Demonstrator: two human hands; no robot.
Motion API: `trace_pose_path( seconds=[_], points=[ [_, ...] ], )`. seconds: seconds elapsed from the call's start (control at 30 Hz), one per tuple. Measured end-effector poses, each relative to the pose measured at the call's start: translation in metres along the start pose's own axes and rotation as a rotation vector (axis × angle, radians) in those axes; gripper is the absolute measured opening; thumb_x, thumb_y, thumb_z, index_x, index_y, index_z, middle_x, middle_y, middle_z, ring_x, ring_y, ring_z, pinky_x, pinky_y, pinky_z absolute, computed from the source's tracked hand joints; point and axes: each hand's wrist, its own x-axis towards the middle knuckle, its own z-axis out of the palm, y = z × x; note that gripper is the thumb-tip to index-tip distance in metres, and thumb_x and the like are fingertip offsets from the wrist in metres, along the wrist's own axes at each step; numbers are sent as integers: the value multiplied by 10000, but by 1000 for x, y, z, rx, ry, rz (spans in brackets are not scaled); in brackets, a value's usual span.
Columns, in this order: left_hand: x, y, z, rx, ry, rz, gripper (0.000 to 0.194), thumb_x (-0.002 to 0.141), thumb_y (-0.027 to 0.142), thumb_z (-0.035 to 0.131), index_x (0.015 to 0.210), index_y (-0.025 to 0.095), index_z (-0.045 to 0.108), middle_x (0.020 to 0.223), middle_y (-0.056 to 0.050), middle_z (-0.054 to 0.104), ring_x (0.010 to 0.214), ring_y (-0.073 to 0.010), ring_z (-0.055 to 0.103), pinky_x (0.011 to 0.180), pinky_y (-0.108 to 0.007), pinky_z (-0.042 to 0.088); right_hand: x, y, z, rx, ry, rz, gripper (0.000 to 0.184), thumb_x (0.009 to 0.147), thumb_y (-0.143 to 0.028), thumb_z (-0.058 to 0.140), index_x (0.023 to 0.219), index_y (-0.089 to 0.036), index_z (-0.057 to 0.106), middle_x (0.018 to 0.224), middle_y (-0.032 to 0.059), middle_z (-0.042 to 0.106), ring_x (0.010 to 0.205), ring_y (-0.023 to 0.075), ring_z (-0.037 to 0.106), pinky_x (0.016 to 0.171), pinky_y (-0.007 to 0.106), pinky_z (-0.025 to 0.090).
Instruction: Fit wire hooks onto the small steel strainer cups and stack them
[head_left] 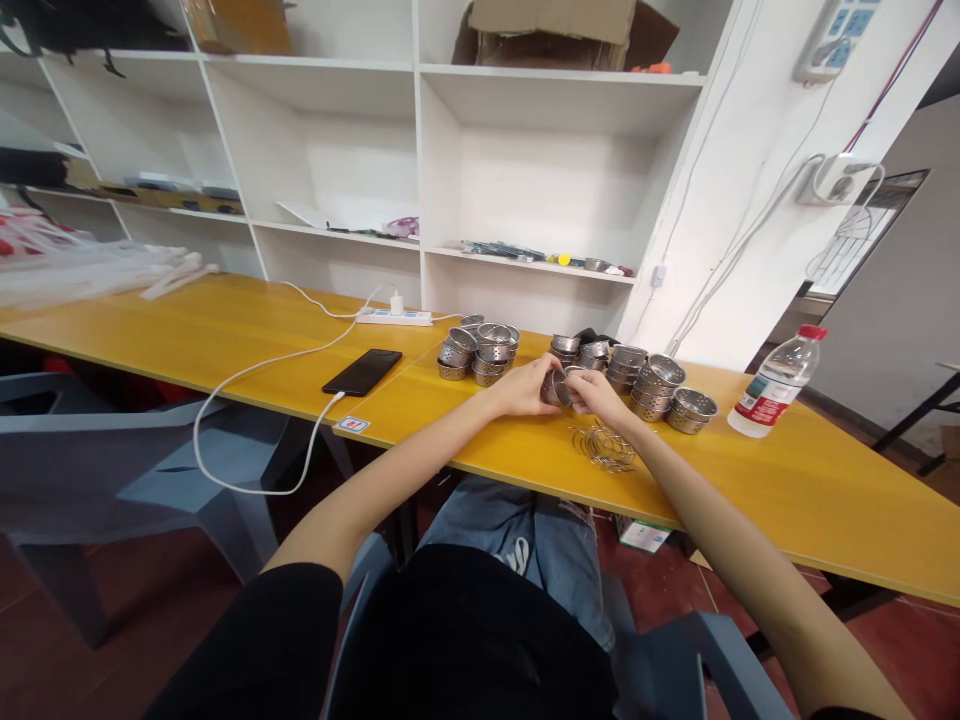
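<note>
Both my hands meet over the yellow table, around one small perforated metal cup [556, 388]. My left hand [526, 387] has its fingers wrapped round the cup from the left. On the other side, my right hand [592, 391] is closed with its fingertips at the cup's rim; part of the cup is hidden behind the fingers. Just below my right hand lies a loose heap of thin wire pieces [606, 446]. Stacks of similar perforated cups [495, 345] stand left of my hands, and more stacked cups [661, 372] stand to the right.
A black phone [363, 372] with a white charging cable [247, 378] lies at the left, near a power strip [395, 317]. A water bottle [778, 383] stands at the right. White shelves [525, 170] rise behind the yellow table [847, 500]. Plastic bags [82, 265] lie far left.
</note>
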Motion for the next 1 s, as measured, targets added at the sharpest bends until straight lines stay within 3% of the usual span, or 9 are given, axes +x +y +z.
trace_pose_path(
  seconds=[1.0],
  points=[
    [0, 1, 0, 0, -36, 32, 712, 721, 487, 840, 1259, 230, 450, 1249, -118, 653, 1107, -319, 689, 921, -423, 554, -3, 0, 7, 62, -46, 58, 360, 698, -319, 661, 613, -236, 321, 554, -90, 253, 488, 55, 191, 420, 194, 164]
  ],
)
